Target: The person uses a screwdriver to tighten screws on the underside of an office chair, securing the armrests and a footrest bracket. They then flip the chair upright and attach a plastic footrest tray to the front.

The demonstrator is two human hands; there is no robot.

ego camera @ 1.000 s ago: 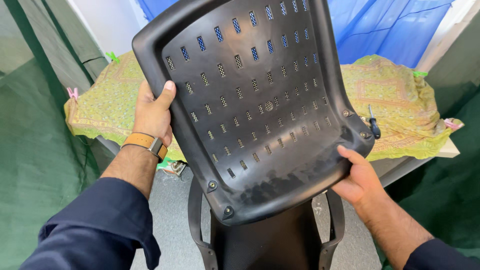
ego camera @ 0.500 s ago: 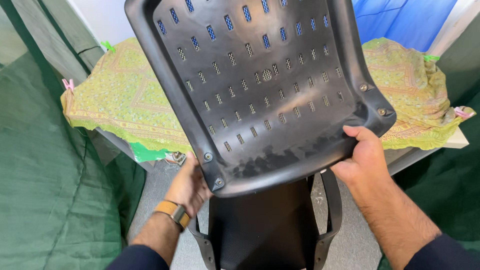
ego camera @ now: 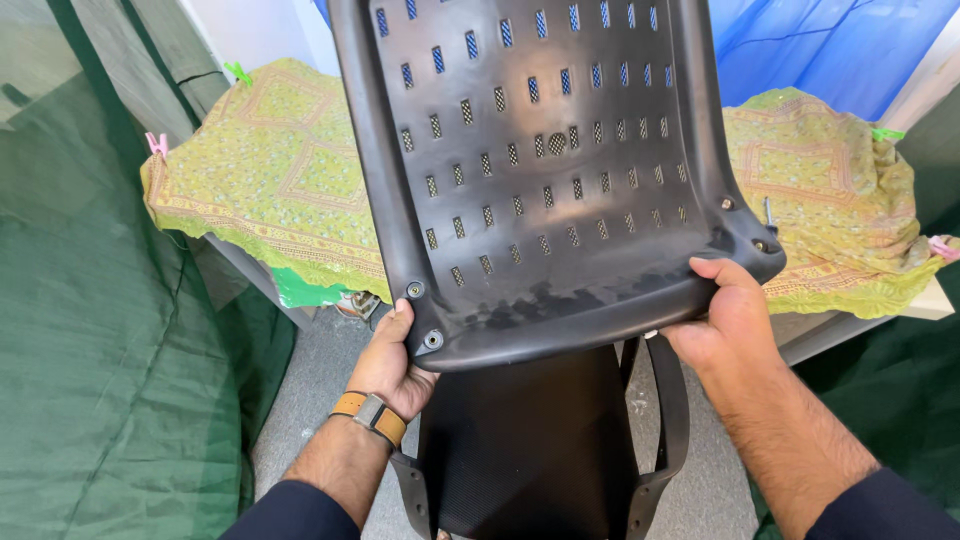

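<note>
Black plastic chair back (ego camera: 540, 180) is held up over the chair seat (ego camera: 525, 450), near the tabletop (ego camera: 930, 300). The left hand (ego camera: 395, 365) grips its lower left corner, the right hand (ego camera: 725, 315) its lower right. It looks ready to be lined up and lowered.

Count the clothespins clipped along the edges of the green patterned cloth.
3 show: a green clothespin at the cloth's far left corner, a pink clothespin on its left edge, and another pink one at the right edge. The black chair back may hide others.
</note>
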